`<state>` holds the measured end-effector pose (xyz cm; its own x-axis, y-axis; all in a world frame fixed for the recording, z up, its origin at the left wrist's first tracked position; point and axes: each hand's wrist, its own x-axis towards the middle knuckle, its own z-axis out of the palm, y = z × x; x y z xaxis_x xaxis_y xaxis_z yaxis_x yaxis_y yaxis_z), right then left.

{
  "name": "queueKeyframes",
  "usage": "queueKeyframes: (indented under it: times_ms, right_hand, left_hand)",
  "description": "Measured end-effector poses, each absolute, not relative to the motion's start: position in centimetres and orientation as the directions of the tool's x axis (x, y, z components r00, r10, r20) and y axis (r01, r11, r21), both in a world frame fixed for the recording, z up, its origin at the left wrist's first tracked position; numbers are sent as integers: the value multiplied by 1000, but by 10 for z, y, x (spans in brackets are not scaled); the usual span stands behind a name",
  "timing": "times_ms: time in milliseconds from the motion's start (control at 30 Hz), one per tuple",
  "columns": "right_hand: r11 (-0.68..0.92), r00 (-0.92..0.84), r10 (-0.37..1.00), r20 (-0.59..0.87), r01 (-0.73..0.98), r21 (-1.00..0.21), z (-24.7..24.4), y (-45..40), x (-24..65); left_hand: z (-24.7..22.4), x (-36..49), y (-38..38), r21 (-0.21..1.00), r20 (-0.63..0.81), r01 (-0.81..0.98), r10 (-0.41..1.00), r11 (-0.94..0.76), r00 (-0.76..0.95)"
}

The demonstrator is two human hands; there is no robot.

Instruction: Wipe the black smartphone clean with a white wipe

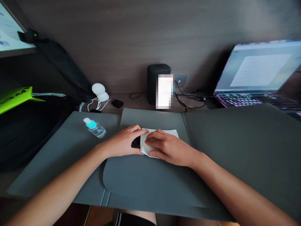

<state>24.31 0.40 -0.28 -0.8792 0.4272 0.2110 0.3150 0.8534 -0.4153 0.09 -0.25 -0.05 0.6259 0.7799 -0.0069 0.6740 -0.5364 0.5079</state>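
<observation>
A white tissue [173, 133] lies spread over a dark, glossy object [135, 142] in the middle of the grey mat [150, 179]. My left hand [124, 139] grips that dark object at its left end, thumb and fingers on opposite edges. Most of the object is hidden under the tissue, so its kind cannot be made out. On top of the tissue, the bent fingers of my right hand [166, 146] press down and hold it. Left of my hands, a small clear spray bottle [96, 128] with a turquoise collar lies on the mat.
Behind the mat stand a black speaker [152, 84], a blurred-out bright item [164, 91], a white rounded device [100, 91] and a small black case [117, 103]. Black cables [192, 99] run toward an open laptop [256, 72] at right. A dark bag [30, 131] sits left.
</observation>
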Motion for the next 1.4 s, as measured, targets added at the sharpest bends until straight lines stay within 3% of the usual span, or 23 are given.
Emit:
queueKeyframes:
  times_ms: [300,500,733,900,1067,1200,1400]
  right_hand:
    - [874,-902,380,205,278,-398,-1,7,245]
    - [921,-914,314,259,227,-318,-4,5,237]
    - [887,-894,386,228,291,-359,-3,7,243]
    - [914,-919,319,231,233,-332,-2,5,238]
    - [888,-903,376,209,286,-361,-2,7,246]
    - [907,-907,344,240,255,-336,-3,7,241]
    - [865,-889,391,236,269,-423,-3,10,247]
  left_hand:
    - [1,3,-2,498,-10,674,774,-546,634]
    - [0,3,-5,483,-3,694,791,-534,612]
    - [2,5,-5,499,0,679,783,-539,622]
    - [0,4,-5,505,-4,686,794,-524,609]
    - [0,4,-5,496,-7,681,781,-539,624]
    - [1,4,-5,499,14,668,776,-552,630]
    - [1,3,-5,476,4,686,782,-550,623]
